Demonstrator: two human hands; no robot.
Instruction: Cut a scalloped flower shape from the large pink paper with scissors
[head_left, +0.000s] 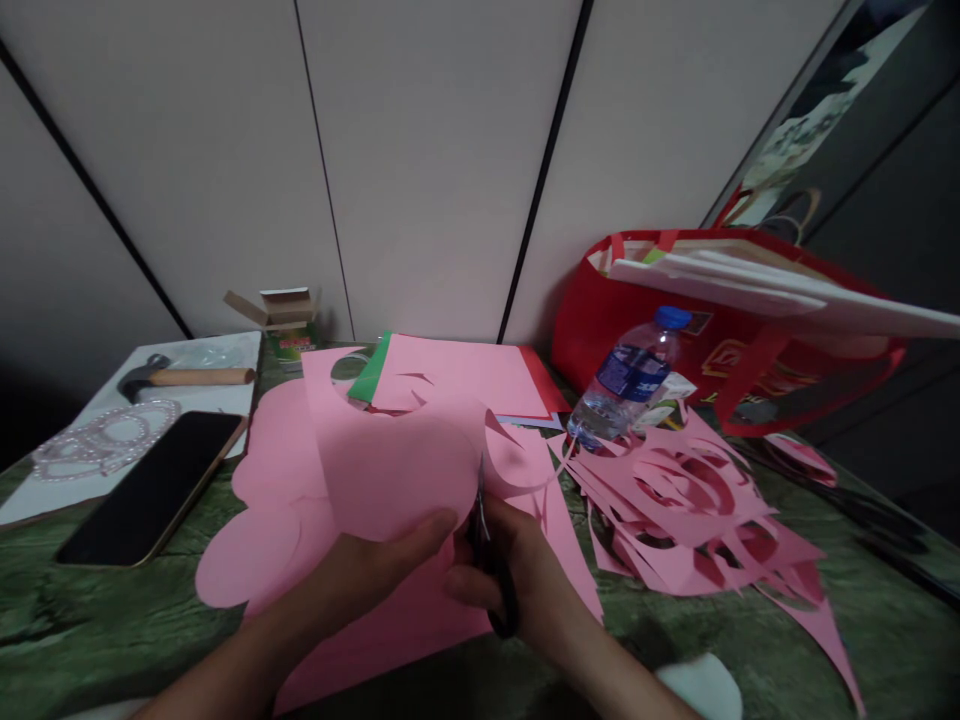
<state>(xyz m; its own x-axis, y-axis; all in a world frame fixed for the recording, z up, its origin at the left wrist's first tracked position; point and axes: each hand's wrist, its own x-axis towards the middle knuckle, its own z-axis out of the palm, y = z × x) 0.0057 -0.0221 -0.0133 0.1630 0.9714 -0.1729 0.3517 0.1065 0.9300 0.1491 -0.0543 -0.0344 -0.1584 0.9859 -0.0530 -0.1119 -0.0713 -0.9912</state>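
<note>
L hand (375,565) pinches big pink paper sheet (397,470) at 6 o'clock on green surface (90,610), fingers closed on its edge, prob to keep it taut for the cut. R hand (517,570) fingers wrapped in black-handled scissors (487,545), blades narrow, biting sheet. Cut pink scraps (690,510) at 3, clear plastic bottle (630,380) at 2, black phone (154,485) at 9.

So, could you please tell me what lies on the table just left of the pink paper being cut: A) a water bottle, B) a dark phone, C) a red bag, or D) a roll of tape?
B: a dark phone lies flat just left of the pink paper, which the left hand holds while the right hand works the scissors; the water bottle and red bag are off to the right.
</note>
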